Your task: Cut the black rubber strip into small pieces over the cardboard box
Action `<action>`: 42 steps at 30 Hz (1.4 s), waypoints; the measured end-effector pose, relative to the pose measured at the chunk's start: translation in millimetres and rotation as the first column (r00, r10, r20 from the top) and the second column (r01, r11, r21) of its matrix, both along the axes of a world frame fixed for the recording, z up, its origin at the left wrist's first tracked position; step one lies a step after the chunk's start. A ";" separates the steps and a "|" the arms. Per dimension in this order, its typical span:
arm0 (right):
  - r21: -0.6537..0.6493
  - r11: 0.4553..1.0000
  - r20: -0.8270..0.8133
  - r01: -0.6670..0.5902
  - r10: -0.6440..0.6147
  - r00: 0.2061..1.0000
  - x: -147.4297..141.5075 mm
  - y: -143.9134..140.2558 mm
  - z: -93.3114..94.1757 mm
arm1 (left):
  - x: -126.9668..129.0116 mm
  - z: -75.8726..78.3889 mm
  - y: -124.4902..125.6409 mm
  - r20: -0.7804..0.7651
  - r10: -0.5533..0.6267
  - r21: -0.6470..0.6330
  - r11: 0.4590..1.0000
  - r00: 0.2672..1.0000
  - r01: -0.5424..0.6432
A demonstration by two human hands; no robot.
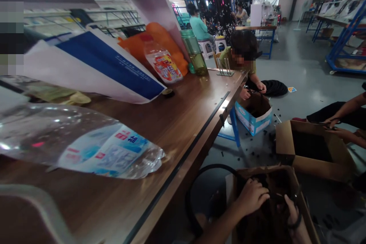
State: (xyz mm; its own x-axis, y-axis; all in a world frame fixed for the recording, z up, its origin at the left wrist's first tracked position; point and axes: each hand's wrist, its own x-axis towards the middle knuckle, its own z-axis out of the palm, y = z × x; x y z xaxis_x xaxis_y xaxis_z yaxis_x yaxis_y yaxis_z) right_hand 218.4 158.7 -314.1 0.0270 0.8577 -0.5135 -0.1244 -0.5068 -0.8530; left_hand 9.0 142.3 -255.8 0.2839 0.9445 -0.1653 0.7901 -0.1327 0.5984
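My left hand (pixel 252 197) is at the bottom, fingers curled over dark pieces at the rim of an open cardboard box (pixel 307 213) on the floor. A thin black loop (pixel 200 173) arcs from the left up toward that hand, which appears to grip it. My right hand (pixel 291 210), with a black band on the wrist, reaches into the same box among black pieces. Whether it holds anything is hidden in the dark.
A long wooden table (pixel 185 122) fills the left, with a clear bottle (pixel 85 145) lying on it, a green bottle (pixel 196 51) and blue-white paper (pixel 108 68). Another person's hands (pixel 337 126) work over a second cardboard box (pixel 286 141). A seated person (pixel 243 51) handles a blue-white box (pixel 251 120).
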 end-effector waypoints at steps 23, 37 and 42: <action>-0.159 0.919 0.259 -0.360 0.391 0.883 34.5 -36.2 44.3 | -5.7 0.9 10.2 0.290 0.256 -0.194 0.959 0.922 -0.205; -0.124 0.832 0.307 -0.541 0.551 0.776 21.1 -4.1 33.7 | -21.9 -11.2 4.4 -0.136 0.224 -0.238 0.938 0.965 -0.252; -0.122 0.781 0.343 -0.613 0.613 0.712 15.4 -5.4 40.0 | -23.5 -10.1 2.9 -0.174 0.139 -0.225 0.958 0.975 -0.176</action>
State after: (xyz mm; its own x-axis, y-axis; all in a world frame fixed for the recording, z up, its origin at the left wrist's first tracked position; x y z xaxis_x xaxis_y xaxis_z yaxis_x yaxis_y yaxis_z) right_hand 233.8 153.3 -274.1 -0.3303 0.7495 -0.5736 0.5145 -0.3665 -0.7752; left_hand -14.6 145.2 -265.9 0.0878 0.9032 -0.4202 0.8748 0.1318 0.4662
